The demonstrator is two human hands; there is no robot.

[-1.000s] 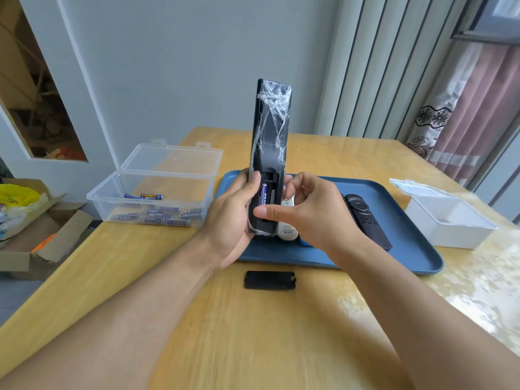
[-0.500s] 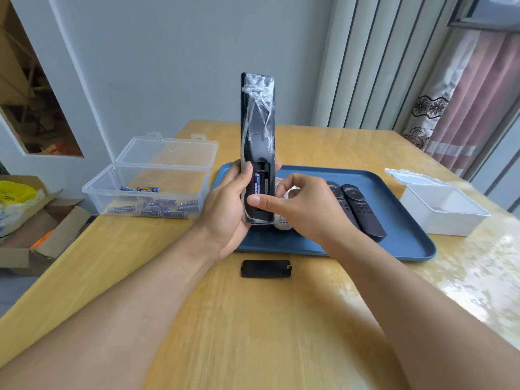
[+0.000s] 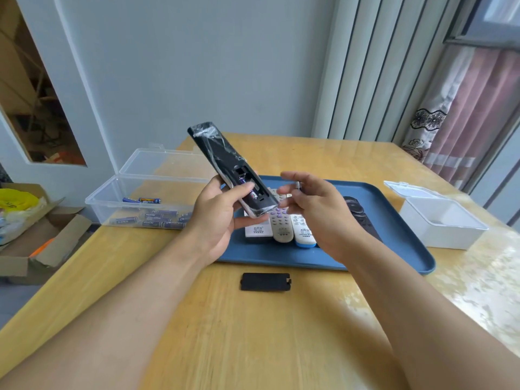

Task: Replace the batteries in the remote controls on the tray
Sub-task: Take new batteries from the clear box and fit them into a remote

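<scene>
My left hand (image 3: 216, 220) grips the lower end of a black remote (image 3: 222, 153) wrapped in clear film, tilted up to the left. Its battery compartment faces me, open, with one battery (image 3: 249, 191) inside. My right hand (image 3: 318, 215) hovers just right of the remote, and its fingertips pinch a small, blurred dark battery (image 3: 298, 186). The black battery cover (image 3: 265, 282) lies on the table in front of the blue tray (image 3: 394, 235). On the tray lie three light remotes (image 3: 280, 223) and a black one (image 3: 354, 209), partly hidden by my right hand.
A clear plastic box (image 3: 157, 215) holding several batteries stands open at the left of the tray. A white box (image 3: 441, 223) with its lid open stands at the right. A cardboard box (image 3: 42, 240) sits on the floor beyond the table's left edge.
The remote has tipped from upright to leaning up-left. My right hand has pulled away from the compartment to the right, uncovering the light remotes on the tray.
</scene>
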